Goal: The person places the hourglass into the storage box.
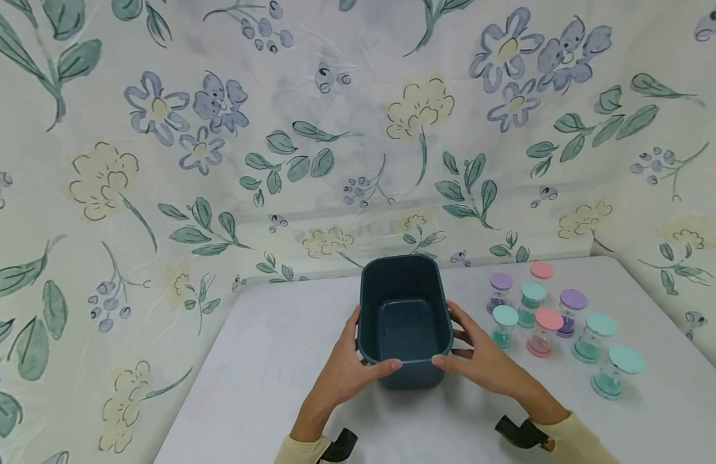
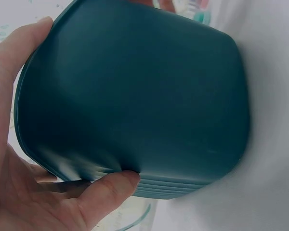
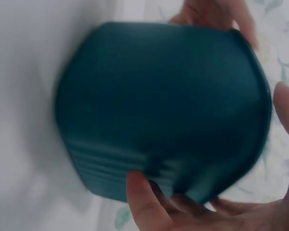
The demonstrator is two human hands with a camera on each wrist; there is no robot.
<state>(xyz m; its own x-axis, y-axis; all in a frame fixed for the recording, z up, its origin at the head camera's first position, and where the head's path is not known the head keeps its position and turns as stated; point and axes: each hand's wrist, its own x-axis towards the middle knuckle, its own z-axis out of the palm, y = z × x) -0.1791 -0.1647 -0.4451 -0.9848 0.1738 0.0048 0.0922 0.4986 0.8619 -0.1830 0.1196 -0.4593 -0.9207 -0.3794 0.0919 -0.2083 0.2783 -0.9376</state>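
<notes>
A dark teal plastic bin (image 1: 416,374), with rounded corners and its mouth up, stands near the middle of the white table; nothing shows inside it. My left hand (image 1: 352,367) grips its left side, thumb along the near rim. On the other side my right hand (image 1: 482,357) holds it, fingers spread on the wall and thumb by the near right corner. Fine horizontal ridges run along the bin's side (image 2: 168,186) under the left hand's fingers. In the right wrist view, the fingertips (image 3: 137,180) lie against a similar ridged side.
Several small sand timers with turquoise, pink and purple caps stand to the right of the bin, among them a pink one (image 1: 543,332) and a turquoise one (image 1: 617,372). The white table (image 1: 265,361) meets a floral-patterned cloth (image 1: 311,212) at its back and sides.
</notes>
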